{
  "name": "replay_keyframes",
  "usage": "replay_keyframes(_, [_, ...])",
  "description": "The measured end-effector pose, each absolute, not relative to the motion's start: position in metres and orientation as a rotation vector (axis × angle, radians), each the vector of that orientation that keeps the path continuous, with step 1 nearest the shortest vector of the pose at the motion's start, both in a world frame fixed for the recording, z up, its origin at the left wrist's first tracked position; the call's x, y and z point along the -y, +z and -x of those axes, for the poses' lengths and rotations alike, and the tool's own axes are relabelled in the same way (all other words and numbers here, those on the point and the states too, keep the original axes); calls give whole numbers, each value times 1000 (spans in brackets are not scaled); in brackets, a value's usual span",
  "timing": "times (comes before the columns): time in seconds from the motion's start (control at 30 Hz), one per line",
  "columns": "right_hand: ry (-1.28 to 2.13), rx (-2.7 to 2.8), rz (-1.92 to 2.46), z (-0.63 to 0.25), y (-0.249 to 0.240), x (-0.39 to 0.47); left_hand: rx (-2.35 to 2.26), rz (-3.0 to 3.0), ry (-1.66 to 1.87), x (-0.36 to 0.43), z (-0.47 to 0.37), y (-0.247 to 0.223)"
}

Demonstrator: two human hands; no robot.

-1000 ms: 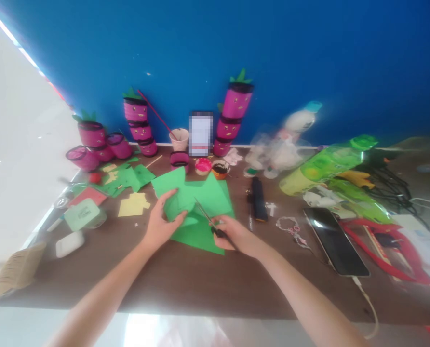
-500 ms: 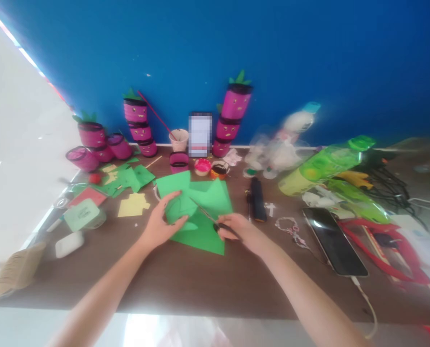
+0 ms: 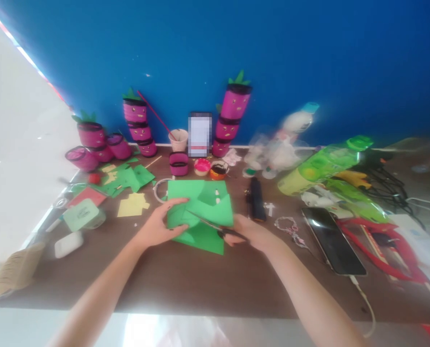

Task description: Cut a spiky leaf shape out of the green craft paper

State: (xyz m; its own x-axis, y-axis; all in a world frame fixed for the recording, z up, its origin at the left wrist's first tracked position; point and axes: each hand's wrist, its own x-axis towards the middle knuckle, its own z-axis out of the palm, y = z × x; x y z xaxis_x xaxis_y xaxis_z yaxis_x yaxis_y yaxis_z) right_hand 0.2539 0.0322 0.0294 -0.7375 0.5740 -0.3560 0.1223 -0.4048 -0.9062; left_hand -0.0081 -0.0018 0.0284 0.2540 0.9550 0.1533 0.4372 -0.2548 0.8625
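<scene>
My left hand (image 3: 162,224) pinches the left side of a piece of green paper (image 3: 211,209), thumb below and fingers on top. The paper is bent upward at its right side. My right hand (image 3: 246,231) is closed round the dark handles of a pair of scissors (image 3: 208,223), whose blades point left and lie across the paper. Beneath is another green sheet (image 3: 204,243), flat on the table. Whether the blades are parted is too blurred to tell.
Purple cup figures (image 3: 233,103) with green tops line the blue wall. Paint pots (image 3: 202,166) sit ahead of the paper, yellow and green scraps (image 3: 131,205) to the left. A black glue gun-like object (image 3: 257,200), a phone (image 3: 332,241) and a green bottle (image 3: 323,166) lie right.
The green paper in my left hand has turned and dropped lower, uncovering a white ring behind it. My right hand has shifted slightly right and down with the scissors.
</scene>
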Motion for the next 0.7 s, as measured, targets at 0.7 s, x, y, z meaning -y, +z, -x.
replay_keyframes(0.7, [2304, 1578, 730, -263, 20, -36, -1179, -1816, 805, 3, 10, 28])
